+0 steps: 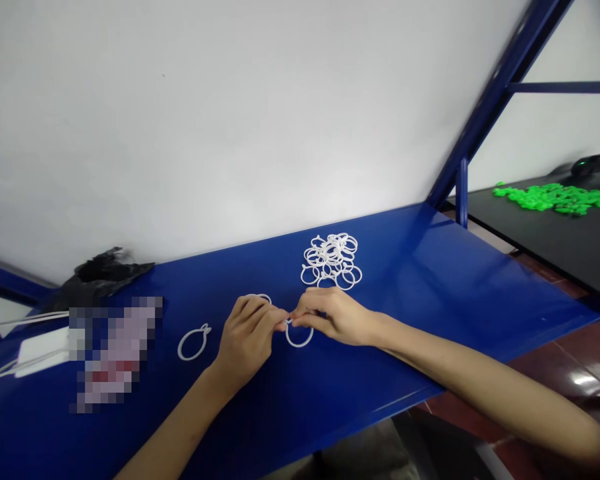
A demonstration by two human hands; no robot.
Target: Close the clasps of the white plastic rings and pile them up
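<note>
Above the blue table, my left hand [250, 333] and my right hand [333, 315] meet with their fingertips pinched at the top of a white plastic ring [300, 345]. The ring hangs below the fingers, and the exact spot they grip is hidden. Another white ring [259, 297] shows partly behind my left hand. A single white ring with a small loop at its top [193, 345] lies to the left. Beyond my right hand is a pile of similar white rings [333, 257].
The blue table [395, 267] stands against a white wall. At its left lie a black plastic bag [105, 273], a white flat item with a cable [43, 351] and a pixelated pinkish item [120, 353]. Bright green pieces [555, 198] cover part of a black table [545, 243] at right.
</note>
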